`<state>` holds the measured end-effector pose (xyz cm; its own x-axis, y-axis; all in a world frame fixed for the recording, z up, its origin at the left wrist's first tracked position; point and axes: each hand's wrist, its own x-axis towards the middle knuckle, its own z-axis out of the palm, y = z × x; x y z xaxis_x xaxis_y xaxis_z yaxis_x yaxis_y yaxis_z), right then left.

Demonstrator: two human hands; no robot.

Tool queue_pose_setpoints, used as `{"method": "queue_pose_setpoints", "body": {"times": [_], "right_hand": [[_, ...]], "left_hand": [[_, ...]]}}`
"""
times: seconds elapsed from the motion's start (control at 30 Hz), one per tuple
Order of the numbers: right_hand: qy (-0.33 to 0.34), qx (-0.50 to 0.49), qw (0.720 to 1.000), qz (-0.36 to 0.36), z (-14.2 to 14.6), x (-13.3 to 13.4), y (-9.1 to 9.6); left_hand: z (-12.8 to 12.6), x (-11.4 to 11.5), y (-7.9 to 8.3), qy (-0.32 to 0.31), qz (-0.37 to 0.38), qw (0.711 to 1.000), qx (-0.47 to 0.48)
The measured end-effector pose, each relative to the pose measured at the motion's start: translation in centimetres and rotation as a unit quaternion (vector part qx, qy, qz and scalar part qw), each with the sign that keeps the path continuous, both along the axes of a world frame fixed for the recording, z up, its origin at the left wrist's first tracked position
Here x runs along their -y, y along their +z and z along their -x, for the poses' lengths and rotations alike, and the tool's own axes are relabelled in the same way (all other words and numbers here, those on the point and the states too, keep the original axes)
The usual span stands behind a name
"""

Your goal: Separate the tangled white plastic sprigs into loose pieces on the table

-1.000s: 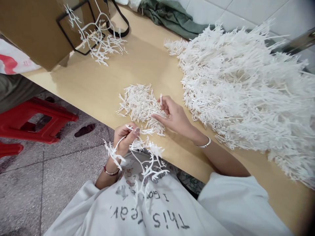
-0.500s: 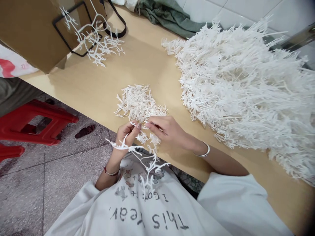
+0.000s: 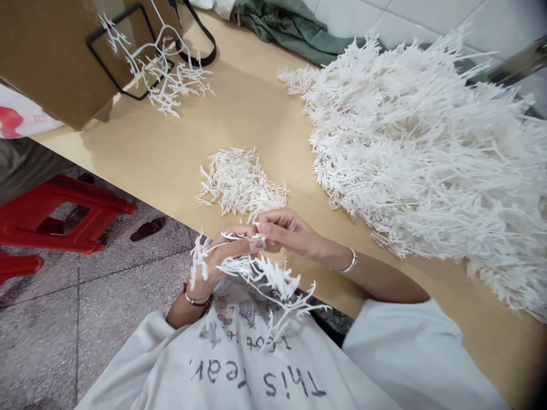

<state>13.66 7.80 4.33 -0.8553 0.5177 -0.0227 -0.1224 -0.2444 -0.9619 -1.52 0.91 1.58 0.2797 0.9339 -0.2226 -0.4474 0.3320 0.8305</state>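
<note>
A white branching plastic sprig (image 3: 280, 279) hangs from my left hand (image 3: 226, 247), its forked twigs dangling in front of my shirt. The thumb and fingers of that hand are closed on its stem. My right hand (image 3: 290, 230) meets the left one and pinches at a tip of the same sprig; the exact contact is partly hidden by the fingers. Just beyond both hands lies a small heap of short white plastic pieces (image 3: 241, 181) on the table (image 3: 265, 122).
A large mound of white branching sprigs (image 3: 410, 154) covers the table's right side. At the far left, another white sprig (image 3: 171, 74) leans by a black wire frame (image 3: 92, 42) and a cardboard box (image 3: 47, 51). Green cloth (image 3: 286, 28) lies along the wall. A red stool (image 3: 64, 213) stands on the floor.
Both hands have come together, slightly lower and nearer to me. The sprig has turned and swung to the right, with more twigs showing around my left hand.
</note>
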Motion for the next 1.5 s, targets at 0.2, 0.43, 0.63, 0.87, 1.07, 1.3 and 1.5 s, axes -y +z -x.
{"method": "queue_pose_setpoints", "body": {"times": [0.2, 0.43, 0.63, 0.87, 1.07, 1.3, 1.5], "right_hand": [[0.012, -0.101, 0.984, 0.146, 0.2, 1.3, -0.5], [-0.066, -0.043, 0.995, -0.059, -0.9, 0.4, 1.6], [-0.119, 0.202, 0.86, -0.454, -1.0, -2.7, 1.0], [-0.092, 0.387, 0.623, -0.673, -1.1, -4.7, -0.9], [-0.111, 0.383, 0.611, -0.684, -1.2, -5.1, -0.6], [-0.187, 0.327, 0.656, -0.654, -1.1, -4.8, -0.2], [-0.073, 0.113, 0.86, -0.491, -0.4, -1.0, 2.4]], "left_hand": [[-1.4, -0.4, -0.6, -0.049, 0.013, 0.989, 0.141], [-0.3, -0.6, -1.3, 0.113, -0.056, 0.988, 0.091], [0.5, -0.3, -0.2, 0.187, -0.076, 0.978, -0.05], [1.1, -0.4, -0.2, 0.172, -0.078, 0.966, -0.174], [1.2, -0.4, 0.1, 0.169, -0.063, 0.959, -0.22], [0.8, -0.2, 1.0, 0.17, -0.072, 0.951, -0.249], [0.6, 0.1, 1.2, 0.171, -0.083, 0.949, -0.253]]}}
